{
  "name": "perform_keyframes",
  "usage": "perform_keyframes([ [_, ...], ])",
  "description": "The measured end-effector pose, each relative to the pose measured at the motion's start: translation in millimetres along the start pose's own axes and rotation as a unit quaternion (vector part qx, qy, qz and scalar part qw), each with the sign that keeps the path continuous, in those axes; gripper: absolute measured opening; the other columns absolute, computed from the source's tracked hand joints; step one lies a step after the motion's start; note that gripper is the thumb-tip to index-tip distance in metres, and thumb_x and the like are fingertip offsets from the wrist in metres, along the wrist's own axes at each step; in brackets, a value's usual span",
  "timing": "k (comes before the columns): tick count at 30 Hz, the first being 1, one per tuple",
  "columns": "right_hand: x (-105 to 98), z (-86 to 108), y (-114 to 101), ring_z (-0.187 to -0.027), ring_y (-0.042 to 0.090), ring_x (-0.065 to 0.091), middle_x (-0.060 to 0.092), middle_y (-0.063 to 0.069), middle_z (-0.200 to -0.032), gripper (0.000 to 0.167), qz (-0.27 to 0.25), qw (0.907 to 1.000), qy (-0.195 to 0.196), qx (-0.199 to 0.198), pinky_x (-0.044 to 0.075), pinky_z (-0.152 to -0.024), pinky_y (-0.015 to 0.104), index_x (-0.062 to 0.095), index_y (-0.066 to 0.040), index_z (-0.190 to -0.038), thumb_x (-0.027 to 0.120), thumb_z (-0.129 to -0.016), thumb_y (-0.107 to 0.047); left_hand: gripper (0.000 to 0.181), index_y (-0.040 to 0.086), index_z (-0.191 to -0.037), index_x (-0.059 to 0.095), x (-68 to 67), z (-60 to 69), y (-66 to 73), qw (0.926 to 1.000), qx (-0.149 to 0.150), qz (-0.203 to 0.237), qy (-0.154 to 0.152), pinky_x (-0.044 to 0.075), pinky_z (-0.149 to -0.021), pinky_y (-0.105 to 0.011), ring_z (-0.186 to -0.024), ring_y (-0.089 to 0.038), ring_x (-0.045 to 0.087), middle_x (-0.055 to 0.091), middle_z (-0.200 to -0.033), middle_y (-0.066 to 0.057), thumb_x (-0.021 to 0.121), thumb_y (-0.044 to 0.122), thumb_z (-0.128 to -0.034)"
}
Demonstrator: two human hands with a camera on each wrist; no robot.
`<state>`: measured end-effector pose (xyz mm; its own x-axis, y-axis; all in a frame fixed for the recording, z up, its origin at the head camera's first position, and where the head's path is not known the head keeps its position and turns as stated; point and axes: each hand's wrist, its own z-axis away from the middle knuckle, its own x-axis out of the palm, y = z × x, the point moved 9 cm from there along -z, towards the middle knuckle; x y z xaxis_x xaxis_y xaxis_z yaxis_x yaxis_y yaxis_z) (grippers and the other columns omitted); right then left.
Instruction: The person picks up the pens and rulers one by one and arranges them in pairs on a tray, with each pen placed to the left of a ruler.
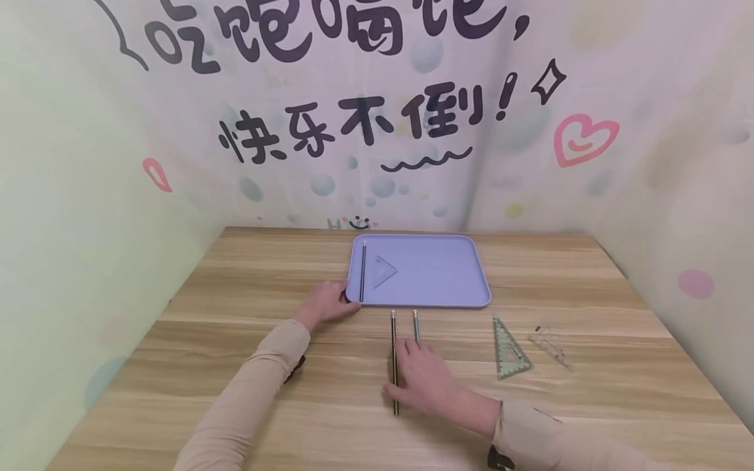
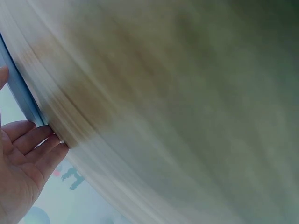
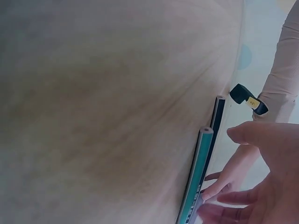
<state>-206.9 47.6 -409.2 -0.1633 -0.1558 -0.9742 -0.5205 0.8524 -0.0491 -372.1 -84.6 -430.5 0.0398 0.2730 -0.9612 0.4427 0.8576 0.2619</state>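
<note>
My left hand (image 1: 323,305) rests at the near left corner of a lavender tray (image 1: 436,304), its fingers touching the outer edge in the left wrist view. Inside the tray lie a dark pencil (image 1: 362,271) and a small clear set square (image 1: 384,271). My right hand (image 1: 429,379) is over two pencils on the table, a black one (image 1: 394,327) and a teal one (image 1: 416,324). From the right wrist view, its thumb (image 3: 245,133) stands apart from the teal pencil (image 3: 198,168) and the black pencil (image 3: 217,116). The hand partly hides the teal pencil in the head view.
Right of my right hand lie a greenish set square (image 1: 509,353) and a clear plastic drawing piece (image 1: 550,347), its exact kind hard to tell. They lie on a wood-grain table (image 1: 283,261). A printed cloth wall (image 1: 330,176) stands behind and at both sides.
</note>
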Motion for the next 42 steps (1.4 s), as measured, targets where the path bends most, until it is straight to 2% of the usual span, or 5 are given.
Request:
perform_keyframes([
  [4, -2.4, -0.5, 1.1, -0.075, 0.027, 0.057, 0.057, 0.013, -0.089, 0.063, -0.028, 0.9996, 0.005, -0.003, 0.049, -0.063, 0.035, 0.052, 0.004, -0.107, 0.068, -0.071, -0.045, 0.046, 0.005, -0.098, 0.058, 0.5, 0.1, -0.9, 1.0000, 0.002, 0.004, 0.003, 0.046, -0.067, -0.033, -0.068, -0.016, 0.052, 0.061, -0.080, -0.007, 0.064, 0.045, -0.0781],
  [8, -2.0, -1.5, 4.8, -0.063, 0.017, 0.054, 0.060, 0.007, -0.078, 0.047, -0.095, 0.9954, -0.008, 0.003, 0.046, -0.053, 0.026, 0.056, -0.001, -0.096, 0.072, -0.070, -0.037, 0.044, 0.005, -0.097, 0.058, -0.2, 0.1, -0.5, 0.9999, 0.005, 0.008, 0.005, 0.045, -0.065, -0.032, -0.067, -0.016, 0.051, 0.060, -0.078, -0.006, 0.064, 0.044, -0.0781],
  [16, 6.7, -0.9, 11.0, -0.041, 0.000, 0.029, 0.044, -0.007, -0.052, 0.035, -0.229, 0.9713, -0.054, 0.036, 0.027, -0.036, 0.017, 0.056, -0.002, -0.086, 0.074, -0.069, -0.026, 0.046, 0.004, -0.100, 0.059, -1.6, 0.1, 0.8, 1.0000, 0.002, 0.007, 0.004, 0.046, -0.066, -0.032, -0.067, -0.015, 0.051, 0.061, -0.080, -0.006, 0.064, 0.044, -0.0784],
  [33, 11.0, -1.2, 10.2, -0.045, 0.003, 0.038, 0.046, -0.005, -0.056, 0.019, -0.222, 0.9726, -0.055, 0.042, 0.034, -0.038, 0.016, 0.052, -0.006, -0.070, 0.070, -0.069, -0.011, 0.048, 0.003, -0.103, 0.059, -1.3, 0.6, 2.2, 1.0000, -0.002, 0.009, 0.000, 0.044, -0.062, -0.031, -0.065, -0.015, 0.048, 0.058, -0.075, -0.005, 0.065, 0.044, -0.0783],
  [42, 8.5, -0.7, 8.9, -0.044, 0.004, 0.039, 0.045, -0.001, -0.057, 0.018, -0.225, 0.9710, -0.053, 0.060, 0.035, -0.038, 0.015, 0.054, 0.002, -0.080, 0.067, -0.069, -0.004, 0.046, 0.003, -0.099, 0.058, -1.7, -0.2, 2.5, 0.9999, 0.011, 0.011, 0.003, 0.042, -0.059, -0.029, -0.062, -0.014, 0.047, 0.057, -0.072, -0.003, 0.064, 0.044, -0.0789],
])
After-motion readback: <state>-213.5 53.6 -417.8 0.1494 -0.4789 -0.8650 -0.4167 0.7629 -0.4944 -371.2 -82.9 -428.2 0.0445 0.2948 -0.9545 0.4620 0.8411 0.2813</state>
